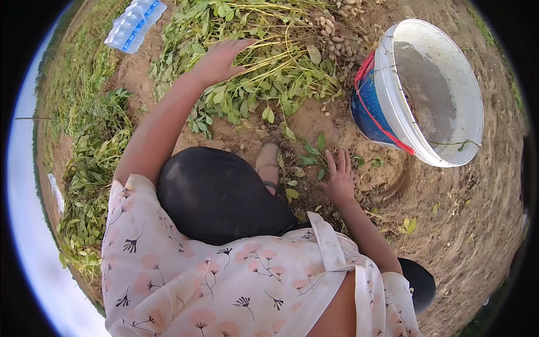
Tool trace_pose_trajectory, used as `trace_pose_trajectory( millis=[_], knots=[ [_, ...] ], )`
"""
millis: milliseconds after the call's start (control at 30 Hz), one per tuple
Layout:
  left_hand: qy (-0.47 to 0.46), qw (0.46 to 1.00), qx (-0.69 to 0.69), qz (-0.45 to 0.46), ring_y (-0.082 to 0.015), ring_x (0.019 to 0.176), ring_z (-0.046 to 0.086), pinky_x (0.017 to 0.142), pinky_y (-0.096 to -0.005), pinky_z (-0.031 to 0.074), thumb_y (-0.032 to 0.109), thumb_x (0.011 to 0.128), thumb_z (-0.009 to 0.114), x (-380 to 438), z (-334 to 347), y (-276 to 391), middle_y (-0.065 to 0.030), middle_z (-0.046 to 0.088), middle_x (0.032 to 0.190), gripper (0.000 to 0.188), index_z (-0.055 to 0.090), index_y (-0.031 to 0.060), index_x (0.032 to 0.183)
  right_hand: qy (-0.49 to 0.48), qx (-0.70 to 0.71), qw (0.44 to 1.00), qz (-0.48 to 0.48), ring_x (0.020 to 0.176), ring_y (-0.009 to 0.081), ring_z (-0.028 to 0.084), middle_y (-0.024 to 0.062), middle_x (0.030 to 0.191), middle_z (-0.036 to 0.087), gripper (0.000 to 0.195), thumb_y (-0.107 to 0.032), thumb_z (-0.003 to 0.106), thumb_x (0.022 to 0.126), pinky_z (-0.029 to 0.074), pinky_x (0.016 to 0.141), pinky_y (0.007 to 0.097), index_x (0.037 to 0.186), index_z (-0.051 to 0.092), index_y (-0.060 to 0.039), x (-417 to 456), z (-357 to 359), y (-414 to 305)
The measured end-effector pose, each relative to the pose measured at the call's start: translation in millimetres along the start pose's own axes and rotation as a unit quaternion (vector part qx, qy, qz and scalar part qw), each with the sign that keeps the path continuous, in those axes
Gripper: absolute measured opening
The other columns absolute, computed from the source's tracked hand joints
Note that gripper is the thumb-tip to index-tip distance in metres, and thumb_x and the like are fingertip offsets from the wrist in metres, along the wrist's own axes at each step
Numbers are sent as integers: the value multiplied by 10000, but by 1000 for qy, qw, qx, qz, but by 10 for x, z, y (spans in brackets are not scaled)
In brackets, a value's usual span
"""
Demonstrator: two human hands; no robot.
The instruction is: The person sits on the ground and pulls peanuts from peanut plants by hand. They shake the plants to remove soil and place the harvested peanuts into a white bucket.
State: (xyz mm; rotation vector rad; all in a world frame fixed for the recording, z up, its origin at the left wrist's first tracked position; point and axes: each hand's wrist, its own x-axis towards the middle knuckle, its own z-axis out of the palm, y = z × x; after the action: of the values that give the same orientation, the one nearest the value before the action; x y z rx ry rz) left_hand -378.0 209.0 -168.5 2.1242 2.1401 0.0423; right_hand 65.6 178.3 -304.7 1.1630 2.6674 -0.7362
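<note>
A pile of pulled peanut plants (273,80) lies on the soil before me, leaves to the left and pods to the right. My left hand (223,61) is over the pile at its yellowish stems, thumb and fingers apart, with no stem clearly gripped. Peanut pods (337,40) cluster at the root end, some of them partly hidden. Low over the soil, my right hand (340,179) has its fingers spread and nothing in it, beside a small green weed (311,153). A large white-and-blue plastic bucket (381,105) tilts to the right of the pile; dried mud coats its inside.
A shrink-wrapped pack of water bottles (135,26) lies at upper left. More cut plants (94,168) form a row along the left. My shod foot (268,156) and dark-clad knee (219,193) are close to the pile. The bucket's red handle (381,120) hangs down its side.
</note>
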Motion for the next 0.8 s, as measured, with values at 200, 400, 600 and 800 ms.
trace_pose_trajectory(
  millis=[200, 400, 600, 800],
  knots=[
    [-77, 993, 74, 59, -345, 1428, 291, 1166, -524, 236, 265, 723, 829, 803, 408, 46, -163, 330, 1534, 1025, 208, 202, 1536, -140, -33, 989, -36, 1465, 459, 46, 97, 1609, 109, 942, -345, 831, 677, 215, 1109, 660, 1486, 352, -293, 366, -64, -152],
    [-129, 988, 84, -12, -406, 1463, 178, 1140, -634, 170, 430, 659, 854, 1228, 819, 231, -271, 266, 1536, 1218, 66, 230, 1565, -152, -19, 988, -34, 1456, 488, 4, 94, 1613, 50, 951, -339, 832, 674, 200, 1101, 687, 1486, 340, -290, 390, 52, -69],
    [-78, 975, 201, -62, -441, 1391, 294, 999, -632, 373, 220, 737, 747, 1312, 1095, 399, -306, 447, 1372, 1071, 72, 193, 1568, -167, 14, 985, -27, 1456, 492, -34, 86, 1615, 48, 939, -322, 831, 673, 169, 1085, 725, 1481, 353, -283, 442, 55, -34],
    [18, 985, 173, -9, -390, 1089, 555, 787, -443, 538, -23, 744, 611, 1459, 1146, 214, -240, 584, 1145, 810, 316, 134, 1482, -149, 27, 988, -37, 1461, 481, -15, 76, 1617, 61, 929, -309, 834, 672, 161, 1083, 733, 1475, 368, -290, 397, 42, -18]
  ],
)
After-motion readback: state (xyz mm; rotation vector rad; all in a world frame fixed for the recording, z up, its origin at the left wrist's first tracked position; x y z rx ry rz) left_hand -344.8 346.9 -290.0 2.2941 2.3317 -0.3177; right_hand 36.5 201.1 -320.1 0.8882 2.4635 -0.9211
